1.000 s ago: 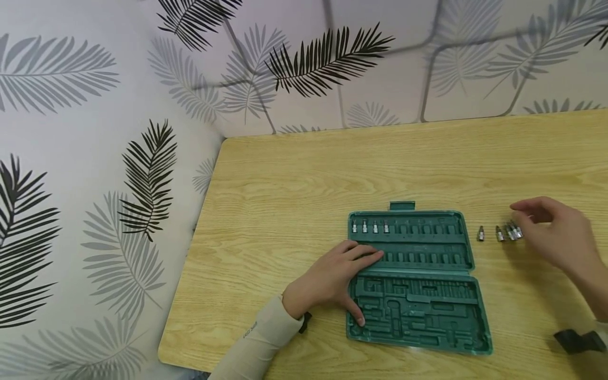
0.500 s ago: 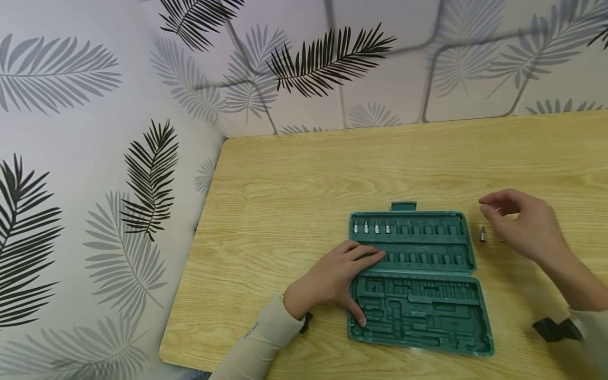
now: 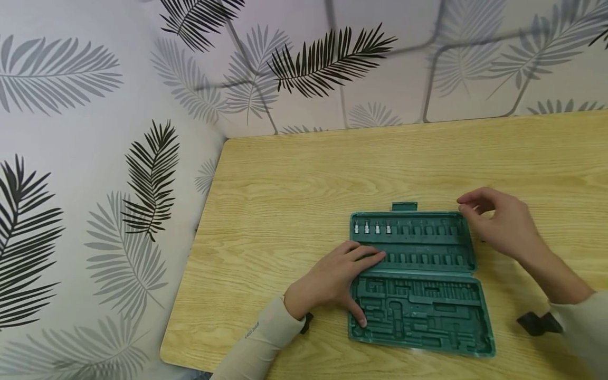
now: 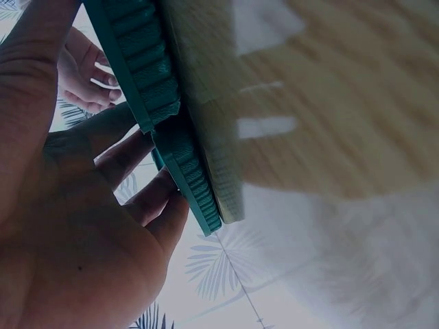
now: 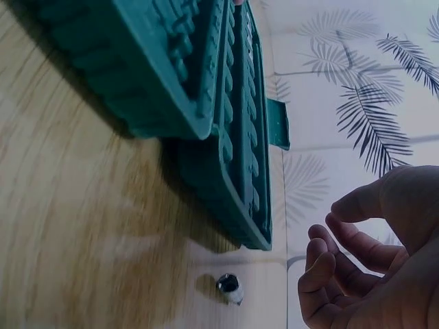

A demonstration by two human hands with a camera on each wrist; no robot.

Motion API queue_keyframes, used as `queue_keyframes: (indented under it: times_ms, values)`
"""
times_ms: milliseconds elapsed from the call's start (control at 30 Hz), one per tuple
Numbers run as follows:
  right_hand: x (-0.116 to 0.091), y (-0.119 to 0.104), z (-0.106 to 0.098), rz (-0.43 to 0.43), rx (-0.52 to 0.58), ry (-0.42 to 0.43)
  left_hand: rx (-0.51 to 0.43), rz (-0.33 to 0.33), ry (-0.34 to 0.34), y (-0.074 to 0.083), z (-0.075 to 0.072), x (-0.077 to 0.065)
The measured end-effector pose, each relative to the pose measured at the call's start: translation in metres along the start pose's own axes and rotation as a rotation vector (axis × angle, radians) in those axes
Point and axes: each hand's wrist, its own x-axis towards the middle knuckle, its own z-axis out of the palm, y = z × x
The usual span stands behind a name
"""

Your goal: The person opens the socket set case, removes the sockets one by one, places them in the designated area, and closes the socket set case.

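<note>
A green plastic tool case [image 3: 444, 338] lies unfolded on the table. Several silver bit sockets [image 3: 377, 229] stand in the left slots of its upper row. My left hand [image 3: 328, 279] rests over the case's left side, thumb on the near half and fingers spread on the far half; in the left wrist view its fingertips touch the case's edge. Just past the case's top right corner hovers my right hand [image 3: 503, 221], thumb and index tips close together; I cannot tell whether something small is between them. Below it, one bit socket [image 5: 231, 288] lies on the table.
The wooden table [image 3: 285, 184] runs back to a leaf-patterned wall [image 3: 304, 31]. The case's green latch tab [image 3: 405, 206] sticks out at the far side. A black strap piece [image 3: 539, 323] hangs by the right sleeve [image 3: 577, 322].
My right hand has moved left, from the loose bit sockets to the case's right edge, now covering the sockets in the head view. My left hand and the case have stayed put.
</note>
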Motion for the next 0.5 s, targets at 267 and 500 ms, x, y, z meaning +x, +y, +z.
queue_keyframes:
  times_ms: [267,500]
  values:
    - [0.011,-0.017,0.014,-0.018,-0.005,-0.06,0.036,-0.008,-0.017,0.004,-0.004,-0.001]
    - [0.016,-0.034,0.028,-0.038,-0.002,-0.109,0.015,-0.047,-0.042,0.013,-0.016,-0.003]
